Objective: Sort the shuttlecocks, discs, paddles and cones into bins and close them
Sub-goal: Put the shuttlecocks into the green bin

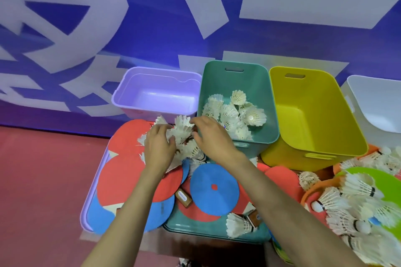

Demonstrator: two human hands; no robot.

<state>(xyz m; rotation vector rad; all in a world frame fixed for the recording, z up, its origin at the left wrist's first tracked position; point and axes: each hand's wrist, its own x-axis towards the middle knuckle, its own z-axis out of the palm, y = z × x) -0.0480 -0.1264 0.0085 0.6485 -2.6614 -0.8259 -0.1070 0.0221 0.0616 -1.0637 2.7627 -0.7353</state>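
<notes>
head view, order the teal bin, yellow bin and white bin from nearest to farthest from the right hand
1. teal bin, right beside the right hand, which grips shuttlecocks
2. yellow bin, further right, next to the teal one
3. white bin, at the far right edge

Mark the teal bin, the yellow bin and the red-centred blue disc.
Teal plastic bin (236, 81): head view, far wall.
Yellow plastic bin (299, 91): head view, far wall.
Blue round disc (214, 196): head view, face.
</notes>
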